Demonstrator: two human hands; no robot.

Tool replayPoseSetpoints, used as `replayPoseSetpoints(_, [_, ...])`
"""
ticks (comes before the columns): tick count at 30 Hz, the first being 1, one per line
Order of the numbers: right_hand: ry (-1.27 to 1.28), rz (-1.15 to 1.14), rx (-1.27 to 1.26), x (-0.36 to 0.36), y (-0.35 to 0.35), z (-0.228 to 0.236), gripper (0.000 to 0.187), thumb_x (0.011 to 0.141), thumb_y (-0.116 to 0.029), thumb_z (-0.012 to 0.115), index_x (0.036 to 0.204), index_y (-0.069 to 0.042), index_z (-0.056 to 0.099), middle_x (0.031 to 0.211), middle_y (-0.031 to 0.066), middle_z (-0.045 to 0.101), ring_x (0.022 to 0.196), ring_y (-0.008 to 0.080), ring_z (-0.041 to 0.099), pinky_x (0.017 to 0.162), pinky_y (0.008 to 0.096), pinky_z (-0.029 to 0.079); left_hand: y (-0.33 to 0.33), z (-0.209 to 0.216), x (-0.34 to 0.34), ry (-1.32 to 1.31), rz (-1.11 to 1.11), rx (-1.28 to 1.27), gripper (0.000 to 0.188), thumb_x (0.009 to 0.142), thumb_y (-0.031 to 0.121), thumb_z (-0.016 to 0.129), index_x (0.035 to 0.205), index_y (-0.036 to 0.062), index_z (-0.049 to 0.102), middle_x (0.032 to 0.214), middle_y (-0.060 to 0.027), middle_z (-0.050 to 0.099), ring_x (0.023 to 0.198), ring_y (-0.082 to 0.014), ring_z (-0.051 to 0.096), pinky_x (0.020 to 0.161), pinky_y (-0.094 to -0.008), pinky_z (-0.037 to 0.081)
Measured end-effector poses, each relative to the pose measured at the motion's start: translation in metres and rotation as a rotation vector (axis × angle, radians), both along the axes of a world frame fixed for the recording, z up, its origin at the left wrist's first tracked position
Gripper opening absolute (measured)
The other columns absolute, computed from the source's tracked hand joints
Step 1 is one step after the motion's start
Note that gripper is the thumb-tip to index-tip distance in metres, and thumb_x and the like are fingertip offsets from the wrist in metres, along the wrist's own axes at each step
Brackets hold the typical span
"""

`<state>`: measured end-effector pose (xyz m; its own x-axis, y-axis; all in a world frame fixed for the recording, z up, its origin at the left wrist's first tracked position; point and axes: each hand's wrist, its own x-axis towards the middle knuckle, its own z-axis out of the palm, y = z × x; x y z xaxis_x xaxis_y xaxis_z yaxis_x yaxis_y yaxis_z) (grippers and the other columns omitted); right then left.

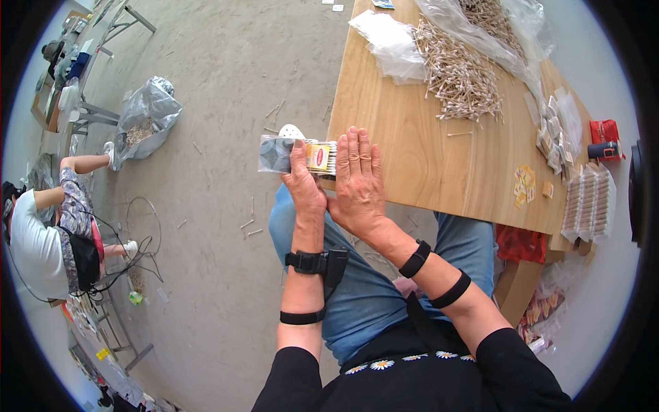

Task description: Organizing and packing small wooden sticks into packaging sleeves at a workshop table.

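Note:
My left hand is closed around a small clear packet of cotton swabs, its thumb lying across the top. A yellow card with a red mark shows inside the packet, and the loose clear plastic end sticks out to the left. Flat and with fingers stretched forward, my right hand rests against the swab ends at the packet's right side. Both hands are over the left edge of the wooden table, their wrists close together.
Loose cotton swabs lie heaped on the table beside clear plastic bags. Yellow cards and stacked swab packets are at the right. Another person sits at the left, near a grey sack on the floor.

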<state>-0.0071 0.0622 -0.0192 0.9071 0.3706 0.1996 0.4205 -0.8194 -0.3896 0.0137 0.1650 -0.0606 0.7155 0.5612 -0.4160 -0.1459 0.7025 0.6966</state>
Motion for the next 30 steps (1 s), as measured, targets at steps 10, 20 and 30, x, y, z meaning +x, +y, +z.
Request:
replayPoseSetpoints(10, [-0.015, -0.066, -0.016, -0.002, 0.012, -0.004, 0.09, 0.081, -0.019, 0.065, 0.153, 0.011, 0.021, 0.16, 0.0308, 0.019, 0.153, 0.0425, 0.013, 0.124, 0.0518, 0.008, 0.001, -0.013, 0.0, -0.069, -0.003, 0.193, 0.02, 0.097, 0.02, 0.066, 0.106, 0.0031, 0.061, 0.099, -0.0029, 0.065, 0.083, -0.0125, 0.067, 0.069, -0.0292, 0.059])
replayPoseSetpoints(20, [0.001, -0.041, 0.051, -0.003, 0.012, -0.002, 0.088, 0.08, -0.016, 0.065, 0.153, 0.008, 0.023, 0.16, 0.0317, 0.02, 0.152, 0.0451, 0.014, 0.123, 0.0531, 0.01, 0.001, -0.003, -0.001, -0.058, -0.023, 0.096, 0.022, 0.096, 0.021, 0.068, 0.107, 0.003, 0.061, 0.098, -0.0041, 0.065, 0.082, -0.0139, 0.067, 0.067, -0.0296, 0.059])
replayPoseSetpoints(30, [0.101, -0.024, 0.289, 0.002, 0.007, 0.014, 0.077, 0.076, -0.015, 0.07, 0.143, 0.01, 0.042, 0.154, 0.0302, 0.033, 0.149, 0.0422, 0.023, 0.122, 0.0516, 0.016, 0.005, 0.001, -0.004, -0.052, -0.091, 0.15, 0.025, 0.098, 0.026, 0.066, 0.107, 0.0026, 0.062, 0.097, -0.0043, 0.065, 0.082, -0.0125, 0.066, 0.066, -0.0285, 0.058])
